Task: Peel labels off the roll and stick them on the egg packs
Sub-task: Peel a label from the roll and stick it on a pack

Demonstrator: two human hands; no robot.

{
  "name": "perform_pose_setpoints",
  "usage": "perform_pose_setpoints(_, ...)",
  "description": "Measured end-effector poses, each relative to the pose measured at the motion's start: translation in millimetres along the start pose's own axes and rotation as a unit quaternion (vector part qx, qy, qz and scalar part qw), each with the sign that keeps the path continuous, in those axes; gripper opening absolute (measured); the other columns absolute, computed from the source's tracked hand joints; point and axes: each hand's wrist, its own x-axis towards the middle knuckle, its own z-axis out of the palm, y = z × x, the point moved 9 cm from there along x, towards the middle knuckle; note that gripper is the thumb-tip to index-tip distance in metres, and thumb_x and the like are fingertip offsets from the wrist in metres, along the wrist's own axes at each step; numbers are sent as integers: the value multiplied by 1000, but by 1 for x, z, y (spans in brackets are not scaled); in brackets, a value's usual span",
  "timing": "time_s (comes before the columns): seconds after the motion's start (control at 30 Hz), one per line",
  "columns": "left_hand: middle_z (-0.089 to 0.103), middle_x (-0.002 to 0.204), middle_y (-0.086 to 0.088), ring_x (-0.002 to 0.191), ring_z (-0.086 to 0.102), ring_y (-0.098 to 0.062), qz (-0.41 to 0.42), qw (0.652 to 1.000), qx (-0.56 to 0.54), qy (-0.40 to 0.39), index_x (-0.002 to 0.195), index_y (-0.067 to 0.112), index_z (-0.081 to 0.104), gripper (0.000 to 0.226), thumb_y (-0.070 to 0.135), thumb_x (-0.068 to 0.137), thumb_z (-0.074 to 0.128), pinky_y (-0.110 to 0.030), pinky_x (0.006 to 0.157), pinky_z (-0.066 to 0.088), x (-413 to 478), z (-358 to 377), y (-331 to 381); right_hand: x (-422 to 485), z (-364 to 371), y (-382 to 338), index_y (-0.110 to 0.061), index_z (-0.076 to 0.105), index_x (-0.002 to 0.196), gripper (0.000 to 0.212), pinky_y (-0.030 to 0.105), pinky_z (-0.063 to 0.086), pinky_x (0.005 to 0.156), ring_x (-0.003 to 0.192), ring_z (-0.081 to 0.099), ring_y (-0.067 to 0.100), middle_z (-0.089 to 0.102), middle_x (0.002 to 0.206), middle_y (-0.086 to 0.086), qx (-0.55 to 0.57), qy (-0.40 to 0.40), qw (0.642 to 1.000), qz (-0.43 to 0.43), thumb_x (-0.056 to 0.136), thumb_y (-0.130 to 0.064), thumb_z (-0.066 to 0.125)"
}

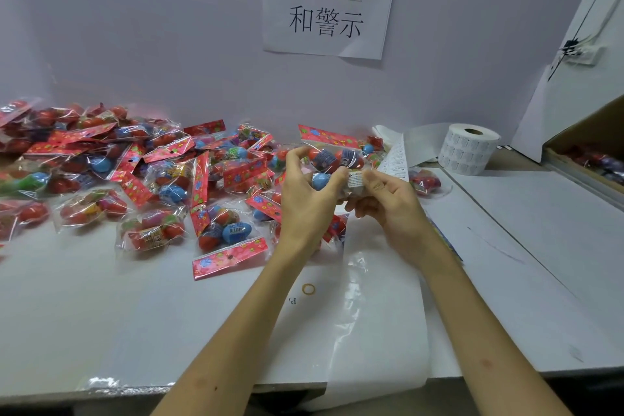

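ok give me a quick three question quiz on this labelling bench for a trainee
1. True or false: the left hand grips an egg pack.
2. What does the right hand pinch against that pack? A a white label; B a pen; C a coin.
3. Fill in: the label roll stands to the ___ of the pile of packs.
Key: 1 true; 2 A; 3 right.
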Motion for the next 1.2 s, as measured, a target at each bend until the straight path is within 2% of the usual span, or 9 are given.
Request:
perform_pose_setpoints(0.13, 62, 105, 7, 82, 70, -4, -11, 1000, -4, -6, 134, 15, 45, 50, 19, 93, 73, -20, 69, 58, 0, 2, -1, 0, -2, 2, -1, 70, 105, 44, 23, 52, 63, 71, 65, 15, 73, 82, 9, -2, 0, 1000, 5, 98, -41, 53)
perform_pose_setpoints(0.47, 63, 101, 17, 79, 73, -12, -39, 998, -42, -10, 133, 19, 46, 48, 20, 93, 73, -22, 63, 58, -2, 1, -3, -1, -4, -4, -27, 76, 106, 14, 23, 54, 69, 71, 62, 11, 70, 80, 0, -50, -15, 998, -25, 94, -25, 70)
perform_pose_setpoints(0.6, 68, 102, 8, 81, 74, -14, -59, 996, -70, -16, 131, 21, 48, 45, 19, 94, 73, -24, 65, 59, -2, 2, -8, -3, 0, -4, -42, 76, 104, 27, 24, 56, 71, 75, 65, 9, 72, 83, -5, -56, -27, 998, -26, 91, -20, 69)
perform_pose_setpoints(0.7, 70, 107, -2, 83, 73, -6, -68, 995, -62, -31, 132, 14, 54, 43, 22, 94, 72, -19, 65, 57, -2, 5, -9, -1, -5, 0, -31, 75, 101, 14, 24, 54, 68, 75, 65, 13, 71, 83, -1, -71, -3, 997, -16, 92, -37, 67)
perform_pose_setpoints(0.77, 70, 107, -2, 82, 68, 4, -64, 996, -44, -39, 125, 11, 61, 36, 26, 94, 72, -13, 62, 53, -4, 7, -7, 0, -12, 1, -18, 72, 99, 29, 22, 51, 65, 74, 65, 11, 71, 80, -3, -106, 47, 993, -22, 91, -44, 65)
perform_pose_setpoints(0.87, 73, 99, 0, 90, 71, -9, -89, 994, -44, -48, 110, 16, 70, 23, 34, 95, 70, -22, 73, 60, -6, 10, -12, 0, -15, -1, -9, 73, 97, 36, 27, 50, 69, 75, 64, 10, 70, 79, -2, -179, 75, 980, -49, 91, -44, 64)
perform_pose_setpoints(1.0, 75, 96, -5, 92, 73, -18, -112, 990, -39, -76, 102, 15, 74, 18, 32, 96, 69, -33, 82, 61, -8, 14, -16, 0, -17, -1, -12, 74, 108, 31, 37, 54, 94, 102, 71, 21, 77, 104, 6, -129, 75, 988, -32, 96, -37, 61)
perform_pose_setpoints(1.1, 73, 81, -3, 73, 70, -7, -90, 993, -9, -80, 90, 9, 73, 15, 23, 95, 70, -17, 65, 55, -9, 15, -13, 0, -20, -6, -3, 70, 107, 26, 27, 54, 83, 94, 71, 19, 74, 102, 15, -65, 88, 993, -37, 97, -26, 64)
perform_pose_setpoints(1.2, 71, 80, 0, 76, 71, -10, -95, 993, 9, -67, 87, 9, 74, 11, 17, 93, 70, -20, 65, 58, -8, 12, -14, -2, -23, -7, -1, 72, 102, 12, 30, 56, 81, 88, 71, 20, 73, 98, 20, -82, 108, 990, -39, 96, -10, 67)
